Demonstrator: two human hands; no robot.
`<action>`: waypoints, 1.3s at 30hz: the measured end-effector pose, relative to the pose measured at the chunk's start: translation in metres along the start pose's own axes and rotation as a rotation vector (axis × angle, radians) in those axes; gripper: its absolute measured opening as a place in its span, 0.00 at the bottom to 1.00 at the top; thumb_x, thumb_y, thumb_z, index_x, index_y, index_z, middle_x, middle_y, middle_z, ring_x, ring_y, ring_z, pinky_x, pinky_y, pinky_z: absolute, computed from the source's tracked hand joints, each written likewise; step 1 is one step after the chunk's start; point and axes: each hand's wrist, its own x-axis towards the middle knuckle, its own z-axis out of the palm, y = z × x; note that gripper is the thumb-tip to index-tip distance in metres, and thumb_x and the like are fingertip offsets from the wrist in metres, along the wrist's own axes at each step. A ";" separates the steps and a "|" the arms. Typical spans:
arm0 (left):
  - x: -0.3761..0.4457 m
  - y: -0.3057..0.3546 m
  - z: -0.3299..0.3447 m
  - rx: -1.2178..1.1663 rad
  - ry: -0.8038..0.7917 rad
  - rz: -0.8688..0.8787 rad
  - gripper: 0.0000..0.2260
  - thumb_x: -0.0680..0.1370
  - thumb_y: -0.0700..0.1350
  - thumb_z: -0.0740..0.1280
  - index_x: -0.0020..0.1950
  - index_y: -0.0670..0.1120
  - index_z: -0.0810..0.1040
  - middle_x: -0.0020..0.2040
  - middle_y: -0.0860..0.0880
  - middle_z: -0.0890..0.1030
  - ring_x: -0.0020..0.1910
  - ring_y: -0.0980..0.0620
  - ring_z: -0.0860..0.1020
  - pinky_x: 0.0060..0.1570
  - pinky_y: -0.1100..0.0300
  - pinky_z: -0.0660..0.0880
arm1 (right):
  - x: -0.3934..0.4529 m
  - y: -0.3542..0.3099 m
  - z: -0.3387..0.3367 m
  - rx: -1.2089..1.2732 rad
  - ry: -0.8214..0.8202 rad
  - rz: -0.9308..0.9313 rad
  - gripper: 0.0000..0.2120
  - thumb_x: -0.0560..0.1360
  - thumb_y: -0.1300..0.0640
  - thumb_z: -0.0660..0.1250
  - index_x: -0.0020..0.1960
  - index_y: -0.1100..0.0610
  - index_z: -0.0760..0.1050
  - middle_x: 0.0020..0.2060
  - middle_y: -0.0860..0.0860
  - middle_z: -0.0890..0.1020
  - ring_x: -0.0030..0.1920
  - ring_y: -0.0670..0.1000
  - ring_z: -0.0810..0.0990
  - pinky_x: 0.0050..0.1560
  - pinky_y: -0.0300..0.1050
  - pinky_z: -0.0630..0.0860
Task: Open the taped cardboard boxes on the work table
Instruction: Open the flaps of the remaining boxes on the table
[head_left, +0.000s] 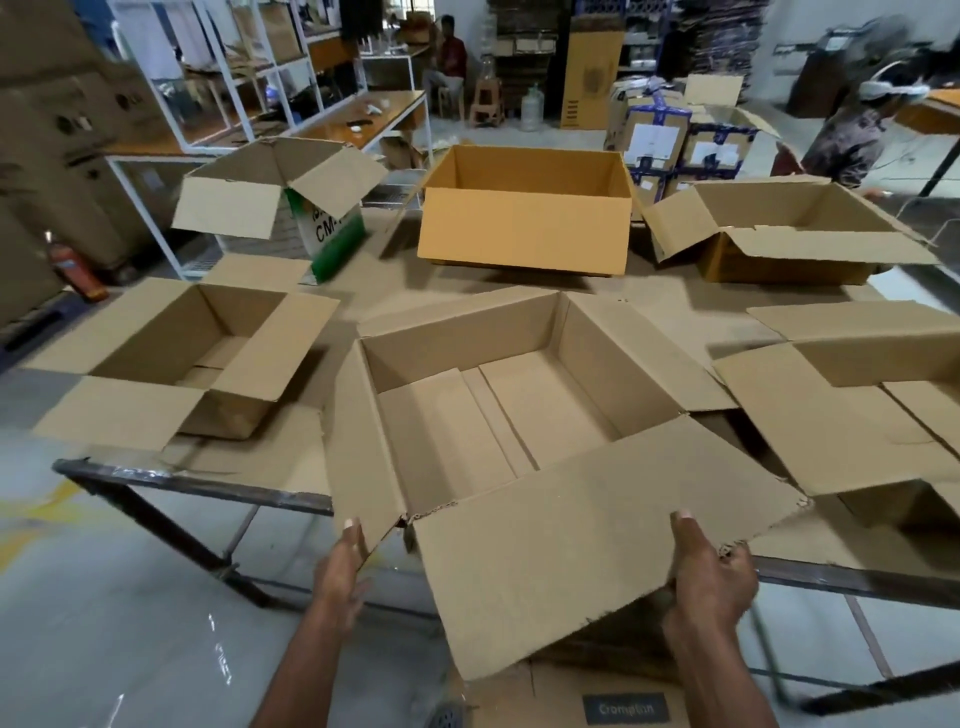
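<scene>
A cardboard-covered surface (675, 312) stands in a warehouse with white shelving (218, 78) behind. Six open boxes sit on it, all empty. At the near edge, the middle box (519, 395) has its front flap gripped by the right hand (709, 566); the left hand (340, 566), fingers extended, presses its left flap.

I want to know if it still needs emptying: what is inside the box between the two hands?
Nothing loose shows inside the centre box: only its bare bottom flaps. The near flap, gripped by the right hand, covers the near inner wall. The left hand is at the left side flap.
</scene>
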 end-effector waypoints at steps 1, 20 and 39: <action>-0.006 0.000 -0.002 -0.045 0.031 0.035 0.17 0.81 0.58 0.64 0.64 0.50 0.76 0.60 0.49 0.80 0.62 0.40 0.77 0.61 0.48 0.73 | 0.001 -0.004 0.001 -0.016 0.000 -0.003 0.19 0.74 0.59 0.75 0.62 0.54 0.75 0.59 0.53 0.81 0.59 0.57 0.80 0.65 0.59 0.76; -0.119 0.177 -0.032 0.384 -0.025 0.623 0.26 0.79 0.38 0.67 0.75 0.51 0.67 0.60 0.52 0.78 0.50 0.59 0.78 0.46 0.61 0.77 | 0.015 -0.035 -0.002 -0.068 -0.032 0.024 0.26 0.72 0.60 0.74 0.68 0.53 0.73 0.60 0.53 0.80 0.56 0.57 0.80 0.56 0.54 0.79; -0.063 0.290 -0.003 1.261 0.206 0.730 0.32 0.76 0.36 0.69 0.79 0.50 0.65 0.70 0.37 0.73 0.65 0.37 0.74 0.60 0.45 0.73 | -0.024 -0.007 -0.022 -0.152 -0.152 0.112 0.22 0.78 0.61 0.65 0.70 0.50 0.68 0.55 0.53 0.78 0.53 0.55 0.78 0.56 0.59 0.78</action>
